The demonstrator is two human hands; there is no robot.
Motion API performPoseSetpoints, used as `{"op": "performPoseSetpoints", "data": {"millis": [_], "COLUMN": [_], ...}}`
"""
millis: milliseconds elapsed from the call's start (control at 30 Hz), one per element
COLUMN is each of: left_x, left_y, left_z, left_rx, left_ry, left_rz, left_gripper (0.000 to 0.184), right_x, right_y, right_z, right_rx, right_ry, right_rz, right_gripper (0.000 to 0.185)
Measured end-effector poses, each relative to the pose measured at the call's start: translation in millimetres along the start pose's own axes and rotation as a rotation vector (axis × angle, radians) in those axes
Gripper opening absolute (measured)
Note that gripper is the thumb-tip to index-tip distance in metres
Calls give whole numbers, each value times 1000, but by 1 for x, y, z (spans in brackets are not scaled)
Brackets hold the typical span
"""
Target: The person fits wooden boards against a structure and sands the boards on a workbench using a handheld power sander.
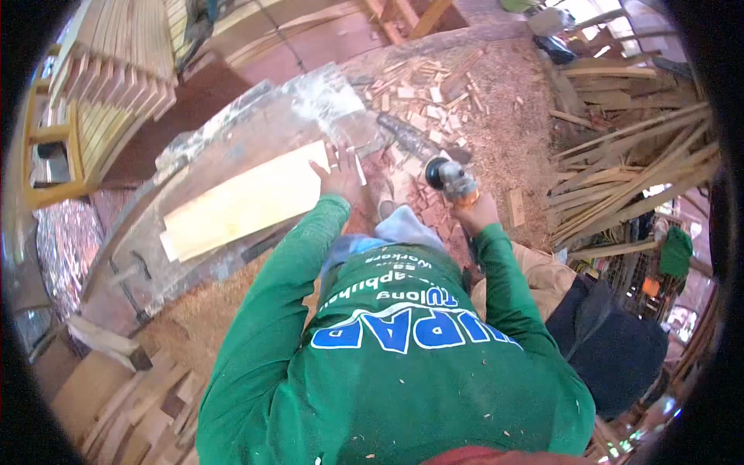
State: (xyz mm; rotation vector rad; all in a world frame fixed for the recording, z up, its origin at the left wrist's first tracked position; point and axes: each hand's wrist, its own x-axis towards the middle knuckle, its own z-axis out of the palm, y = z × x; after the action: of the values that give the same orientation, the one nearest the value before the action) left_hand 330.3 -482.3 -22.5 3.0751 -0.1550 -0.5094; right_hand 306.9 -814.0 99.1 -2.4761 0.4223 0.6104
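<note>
My left hand (342,175) lies at the right end of a pale wooden board (246,200), its fingers stretched and spread over the wood. Beside those fingers is a slim white stick (360,167); whether the hand holds it I cannot make out. The board rests at a slant on a worn, dusty workbench (209,139). My right hand (479,215) is wrapped round the orange body of an angle grinder (459,183). The grinder's round dark disc end points up and left, apart from the board.
Wood offcuts (434,97) and sawdust litter the ground beyond the bench. Curved wooden strips (635,170) are piled at right. Slatted wooden furniture (116,70) stands at upper left, a clamp (136,283) sits at the bench's left edge, and wood blocks (155,403) lie at lower left.
</note>
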Motion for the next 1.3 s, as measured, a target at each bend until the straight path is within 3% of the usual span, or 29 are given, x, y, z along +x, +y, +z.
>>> {"op": "performPoseSetpoints", "data": {"millis": [133, 233, 333, 433, 500, 567, 667, 800, 900, 1000, 1100, 1133, 1200, 1267, 1300], "left_x": [2, -4, -11, -13, -17, -9, -13, -14, -16, -8, -4, 1, 1, 4, 13], "left_y": [8, -6, -42, -75, -108, -156, -207, -193, -196, -206, -224, -227, -234, -216, -222], "left_z": [3, -27, -100, -149, -190, -173, -158, -180, -159, -125, -124, -118, -106, -122, -101], "left_rx": [91, -62, -108, -323, -201, -34, 0, 73, 38, -63, -386, -287, -278, -78, -142], "left_ry": [-11, -115, -377, -207, -44, -31, 62, -283, -262, -271, -407, -468, -312, -524, -487], "left_rz": [-15, 79, 360, 165, 244, 181, 90, -104, 129, 112, -10, -70, -1, -241, -257], "left_gripper": [71, 66, 56, 53, 72, 93, 102, 102, 101, 97, 94, 110, 123, 138, 142], "right_x": [-27, -42, -40, -47, -49, -41, -36, -32, -41, -44, -33, -28, -19, -6, -5], "right_y": [17, 15, 17, -5, -10, -2, -1, 2, -22, -45, -42, -45, -46, -47, -58], "right_z": [6, 4, 8, -2, -1, 11, 12, 27, 14, -2, 0, 0, 4, 9, 9], "right_rx": [110, 218, 328, 283, 285, 350, 240, 419, 351, 245, 131, 148, 105, -30, -67], "right_ry": [47, 76, 58, 62, 63, 62, -34, -19, 9, 1, 3, 11, 11, -16, -9], "right_rz": [38, -8, -2, 14, 14, -8, 15, -96, -149, -120, -140, -187, -210, -144, -181], "right_gripper": [48, 43, 40, 38, 36, 34, 37, 42, 45, 40, 42, 42, 44, 45, 47]}}
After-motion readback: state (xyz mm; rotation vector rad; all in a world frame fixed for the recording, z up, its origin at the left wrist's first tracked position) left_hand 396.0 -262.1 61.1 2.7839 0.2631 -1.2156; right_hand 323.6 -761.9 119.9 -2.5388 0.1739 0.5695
